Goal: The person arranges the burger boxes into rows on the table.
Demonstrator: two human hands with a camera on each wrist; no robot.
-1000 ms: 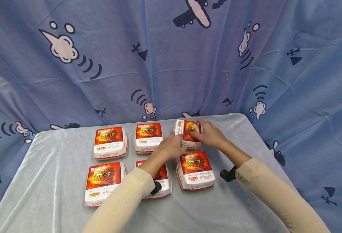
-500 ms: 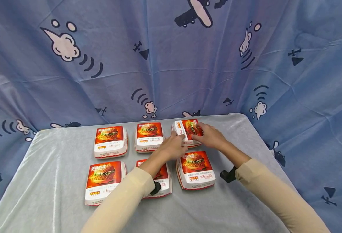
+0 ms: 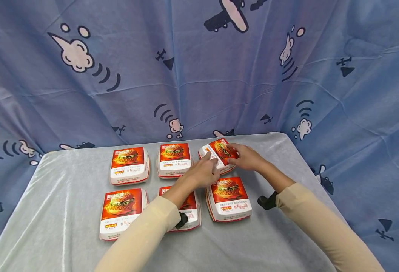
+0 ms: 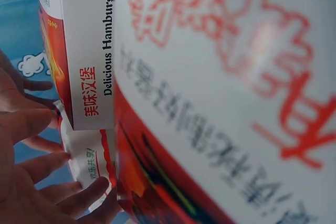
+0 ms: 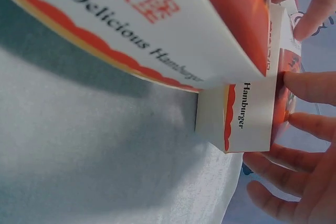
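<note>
A red and white hamburger box [image 3: 219, 155] sits at the back right of the table, turned askew to the boxes around it. My left hand [image 3: 201, 172] reaches to its front left part, fingers fairly straight and touching it. At its right side my right hand [image 3: 248, 158] rests thumb and fingers on the box, spread and only slightly bent. In the right wrist view the right fingers [image 5: 310, 87] lie at the box's printed top edge. The left wrist view shows the left fingers [image 4: 44, 169] spread beside the box, with a nearer box covering much of that view.
Just in front lies another hamburger box [image 3: 228, 199]. To the left stand a back middle box [image 3: 174, 160], a back left box [image 3: 129, 166] and a front left box [image 3: 121, 213]. My left forearm partly covers the front middle box [image 3: 190, 211]. A blue curtain [image 3: 199, 75] hangs behind.
The back right box has turned counterclockwise, its white strip swinging from the left side toward the lower left. Both hands have stayed on it, shifting only slightly.
</note>
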